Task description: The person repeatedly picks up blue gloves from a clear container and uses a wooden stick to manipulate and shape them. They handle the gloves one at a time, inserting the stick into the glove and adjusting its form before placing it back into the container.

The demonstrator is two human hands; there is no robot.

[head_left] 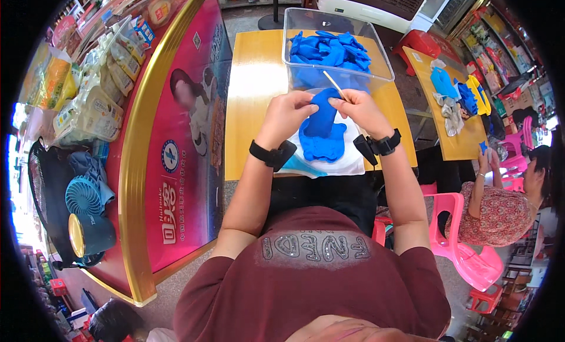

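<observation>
Between my hands is a blue soft fabric piece (322, 118), held up by its top edge. My left hand (287, 115) pinches its left corner between thumb and fingers. At the other corner, my right hand (366, 111) grips the fabric and also holds a thin wooden stick (333, 81), which points up and to the left. Below lies another blue fabric piece (322, 149) on a white sheet or bag (353, 159) at the table's near edge. Beyond my hands a clear plastic box (385, 58) contains a heap of blue fabric pieces (331, 49).
The work stands on a yellow wooden table (247, 107). A pink-fronted counter (182, 136) runs along my left, with packages and a small blue fan (84, 195) on it. At right, a person (494, 207) sits by a second table (432, 86); a pink chair (453, 242) is nearer.
</observation>
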